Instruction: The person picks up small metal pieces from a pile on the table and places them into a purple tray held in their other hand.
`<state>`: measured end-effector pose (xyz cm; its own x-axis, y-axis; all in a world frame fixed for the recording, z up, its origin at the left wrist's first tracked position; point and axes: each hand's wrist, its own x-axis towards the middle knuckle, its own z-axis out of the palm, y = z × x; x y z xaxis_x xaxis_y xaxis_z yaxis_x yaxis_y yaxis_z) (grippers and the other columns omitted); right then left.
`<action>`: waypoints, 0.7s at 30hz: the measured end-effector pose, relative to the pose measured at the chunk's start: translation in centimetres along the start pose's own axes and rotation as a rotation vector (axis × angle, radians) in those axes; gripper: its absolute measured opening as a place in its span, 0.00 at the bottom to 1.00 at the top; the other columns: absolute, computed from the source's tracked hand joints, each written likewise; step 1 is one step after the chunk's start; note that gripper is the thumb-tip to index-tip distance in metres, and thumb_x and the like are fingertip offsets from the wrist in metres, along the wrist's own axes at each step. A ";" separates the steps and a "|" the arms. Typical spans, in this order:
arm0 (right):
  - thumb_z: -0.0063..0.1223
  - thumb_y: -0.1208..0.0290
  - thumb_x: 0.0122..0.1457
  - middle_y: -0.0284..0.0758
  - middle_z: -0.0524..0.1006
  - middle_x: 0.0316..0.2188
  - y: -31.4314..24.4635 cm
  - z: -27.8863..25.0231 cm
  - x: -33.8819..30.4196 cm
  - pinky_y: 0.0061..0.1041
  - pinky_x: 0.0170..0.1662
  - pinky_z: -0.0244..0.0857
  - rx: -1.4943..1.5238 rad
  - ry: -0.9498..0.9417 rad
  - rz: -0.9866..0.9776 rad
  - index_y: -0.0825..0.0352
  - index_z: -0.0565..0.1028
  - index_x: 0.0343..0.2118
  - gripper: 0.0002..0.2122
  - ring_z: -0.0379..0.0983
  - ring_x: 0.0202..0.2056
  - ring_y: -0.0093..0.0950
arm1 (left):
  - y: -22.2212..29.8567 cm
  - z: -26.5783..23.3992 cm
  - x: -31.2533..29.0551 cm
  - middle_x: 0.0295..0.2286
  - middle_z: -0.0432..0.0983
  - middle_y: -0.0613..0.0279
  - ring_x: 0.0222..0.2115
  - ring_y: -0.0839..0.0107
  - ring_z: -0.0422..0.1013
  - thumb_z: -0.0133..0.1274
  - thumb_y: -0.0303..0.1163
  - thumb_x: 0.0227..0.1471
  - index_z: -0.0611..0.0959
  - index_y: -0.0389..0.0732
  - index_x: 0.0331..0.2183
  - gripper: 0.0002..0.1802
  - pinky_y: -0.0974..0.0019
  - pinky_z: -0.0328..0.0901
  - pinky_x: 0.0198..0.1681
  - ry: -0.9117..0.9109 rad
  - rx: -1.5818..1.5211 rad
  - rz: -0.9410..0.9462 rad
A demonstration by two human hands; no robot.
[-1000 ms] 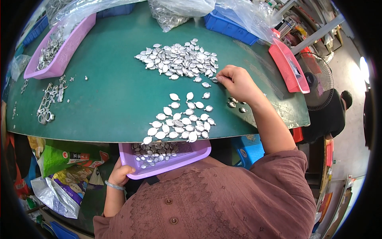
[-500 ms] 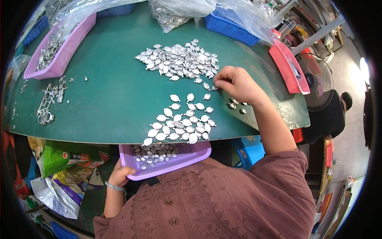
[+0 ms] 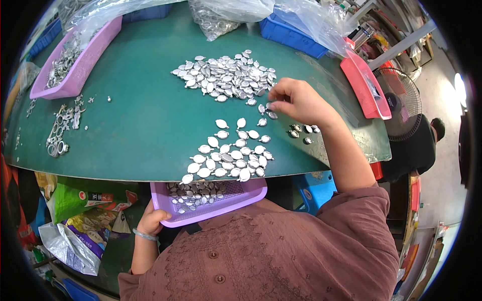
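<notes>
At the table's front edge, my left hand [image 3: 152, 219] grips the left end of a purple plastic basket [image 3: 221, 214]. Small silver oval metal pieces [image 3: 198, 193] lie inside that basket. Over the table, my right hand [image 3: 298, 103] has its thumb and forefinger apart, with nothing visible between them. Just beneath its fingertips lies a single oval piece [image 3: 271, 115], with another beside it. The main heap of oval pieces [image 3: 226, 75] is to the upper left of this hand. A looser spread of them [image 3: 226, 157] covers the table near the basket.
A few darker metal pieces [image 3: 308, 140] sit right of my right wrist. On the left are a pink-purple basket [image 3: 100, 50] of metal parts and loose rings [image 3: 62, 147]. A red basket [image 3: 364, 85], a blue bin [image 3: 291, 35] and plastic bags [image 3: 216, 25] line the far side.
My right hand has lifted slightly up and left, and its fingers have parted. The oval piece that was at its fingertips now lies free on the table. My left hand stays on the basket.
</notes>
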<state>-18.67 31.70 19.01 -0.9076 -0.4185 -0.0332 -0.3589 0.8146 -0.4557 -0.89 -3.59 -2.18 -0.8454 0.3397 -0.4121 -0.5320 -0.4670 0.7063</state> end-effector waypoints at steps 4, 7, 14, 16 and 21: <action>0.57 0.78 0.45 0.34 0.70 0.26 0.2 0.4 0.3 0.23 0.32 0.62 -0.013 0.071 -0.072 0.69 0.73 0.31 0.09 0.67 0.28 0.24 | 0.1 0.1 0.1 0.37 0.70 0.55 0.38 0.65 0.68 0.50 0.22 0.27 0.63 0.31 0.49 0.38 0.65 0.63 0.43 0.000 0.000 -0.003; 0.55 0.79 0.46 0.34 0.70 0.27 0.7 0.6 0.2 0.24 0.33 0.62 -0.021 0.071 -0.103 0.69 0.72 0.33 0.09 0.67 0.28 0.25 | 0.2 0.5 0.0 0.37 0.70 0.55 0.38 0.65 0.68 0.50 0.23 0.27 0.64 0.31 0.48 0.38 0.65 0.63 0.43 0.011 -0.002 0.011; 0.54 0.77 0.48 0.38 0.70 0.27 0.7 1.0 -0.5 0.27 0.34 0.63 0.032 0.028 -0.101 0.69 0.72 0.32 0.08 0.68 0.29 0.31 | 0.5 0.7 0.0 0.37 0.70 0.54 0.38 0.64 0.69 0.50 0.24 0.27 0.64 0.30 0.47 0.37 0.65 0.63 0.43 0.004 0.010 0.007; 0.53 0.79 0.48 0.36 0.69 0.27 0.4 1.3 -0.7 0.24 0.32 0.62 0.028 0.077 -0.107 0.70 0.72 0.31 0.07 0.68 0.28 0.26 | 0.5 0.7 0.0 0.37 0.70 0.54 0.38 0.64 0.69 0.49 0.24 0.27 0.65 0.30 0.46 0.36 0.65 0.63 0.43 0.001 0.026 -0.003; 0.51 0.78 0.50 0.36 0.70 0.27 -2.1 0.2 -1.1 0.25 0.32 0.63 0.091 -0.326 -0.182 0.70 0.71 0.36 0.10 0.68 0.28 0.27 | 0.4 0.5 -0.1 0.37 0.70 0.53 0.38 0.63 0.69 0.49 0.24 0.26 0.66 0.30 0.46 0.36 0.65 0.63 0.44 0.010 0.031 -0.003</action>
<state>-16.83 30.35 19.80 -0.7085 -0.6708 -0.2191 -0.4740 0.6824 -0.5564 -1.04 -3.38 -1.54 -0.8441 0.3333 -0.4200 -0.5333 -0.4406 0.7222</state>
